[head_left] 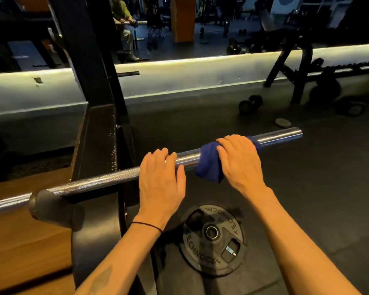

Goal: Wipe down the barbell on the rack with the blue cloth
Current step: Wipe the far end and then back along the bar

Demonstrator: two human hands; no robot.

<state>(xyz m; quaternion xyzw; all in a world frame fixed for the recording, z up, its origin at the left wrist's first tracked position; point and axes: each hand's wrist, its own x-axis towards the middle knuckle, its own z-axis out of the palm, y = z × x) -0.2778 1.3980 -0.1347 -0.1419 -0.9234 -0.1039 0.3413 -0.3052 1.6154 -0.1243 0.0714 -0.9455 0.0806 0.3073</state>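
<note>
Fingers (pixel 232 145) of right hand (pixel 240 160) curling over blue cloth (pixel 209 165), clamping it around barbell (pixel 107 180); cloth wrapping the sleeve, a fold hanging beneath. Fingers of left hand (pixel 160 179) draping over the bare bar just beside the cloth, thumb tucked on the near side, steadying rather than gripping hard, as far as can be judged. Barbell resting in the rack's hook (pixel 51 206) at lower left, long axis rising from lower left to upper right, free end (pixel 296 134) projecting beyond the right hand. Cloth sitting near that outer end, with a short uncovered stretch showing between right-hand knuckles and bar tip, and a far longer knurled stretch running leftward past the left hand toward the rack upright (pixel 98 133). Right hand being the nearer to the unwiped tip, left hand the nearer to the rack. Coming stroke presumably sliding along the bar axis, either outward to the tip or inward, the latter requiring the left hand to give way. Weight plate (pixel 211 237) lying flat on the floor below, well apart from both hands.
</note>
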